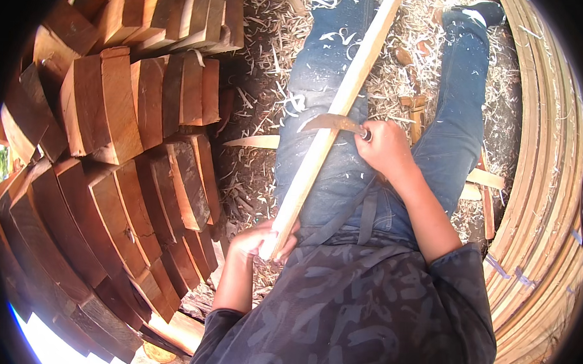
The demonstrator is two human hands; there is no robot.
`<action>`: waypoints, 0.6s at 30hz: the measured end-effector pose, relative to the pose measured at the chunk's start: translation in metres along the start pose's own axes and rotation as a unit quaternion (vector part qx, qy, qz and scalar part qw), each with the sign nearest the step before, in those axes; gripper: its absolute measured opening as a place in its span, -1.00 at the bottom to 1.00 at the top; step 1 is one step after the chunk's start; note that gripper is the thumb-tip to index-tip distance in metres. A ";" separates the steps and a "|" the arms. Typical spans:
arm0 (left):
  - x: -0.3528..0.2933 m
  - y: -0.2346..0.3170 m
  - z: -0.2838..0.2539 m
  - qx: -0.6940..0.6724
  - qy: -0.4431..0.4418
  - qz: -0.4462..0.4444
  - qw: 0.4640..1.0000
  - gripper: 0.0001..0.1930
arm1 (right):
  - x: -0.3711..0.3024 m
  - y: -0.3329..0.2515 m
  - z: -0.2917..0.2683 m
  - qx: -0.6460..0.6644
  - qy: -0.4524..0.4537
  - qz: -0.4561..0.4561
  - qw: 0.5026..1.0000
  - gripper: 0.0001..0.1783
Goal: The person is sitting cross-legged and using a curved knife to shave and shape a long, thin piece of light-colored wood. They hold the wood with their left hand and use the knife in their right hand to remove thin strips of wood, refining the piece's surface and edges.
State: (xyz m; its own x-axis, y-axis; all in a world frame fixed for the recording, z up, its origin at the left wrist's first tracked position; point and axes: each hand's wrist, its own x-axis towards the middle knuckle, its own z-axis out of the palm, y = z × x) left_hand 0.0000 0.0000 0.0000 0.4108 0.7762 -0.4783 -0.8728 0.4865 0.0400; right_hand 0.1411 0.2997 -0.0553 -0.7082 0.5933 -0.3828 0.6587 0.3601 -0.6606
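A long pale wooden pole (pixel 310 175) slants across my thigh, running from my waist up past the far edge of the view. My left hand (pixel 264 239) is wrapped round its near end. In my right hand (pixel 386 145), closed in a fist, is the handle of a curved-bladed knife (pixel 335 122). The blade, brownish with a bright tip, lies across the pole and points left. Most of the knife's handle is hidden inside my fist. Curled shavings cling to my blue jeans (pixel 331 71).
Stacked brown timber blocks (pixel 108 105) rise close on my left. Long bundled wooden strips (pixel 536 158) lie along my right. Wood shavings (pixel 271 27) cover the ground. A pointed wood piece (pixel 254 141) sticks out left of my leg, and wood scraps (pixel 484 179) lie at my right.
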 end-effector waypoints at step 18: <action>0.075 0.003 0.085 0.317 0.354 0.048 0.879 -0.78 | -0.049 -0.011 -0.010 -0.110 -0.007 -0.030 0.993 -0.82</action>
State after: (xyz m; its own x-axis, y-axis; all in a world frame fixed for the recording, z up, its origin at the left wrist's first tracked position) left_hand 0.0508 0.0936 0.0393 -0.1193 0.4910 -0.8630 -0.4798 0.7325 0.4830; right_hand 0.1708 0.2742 -0.0225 -0.7506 0.5566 -0.3562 0.6533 0.5441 -0.5265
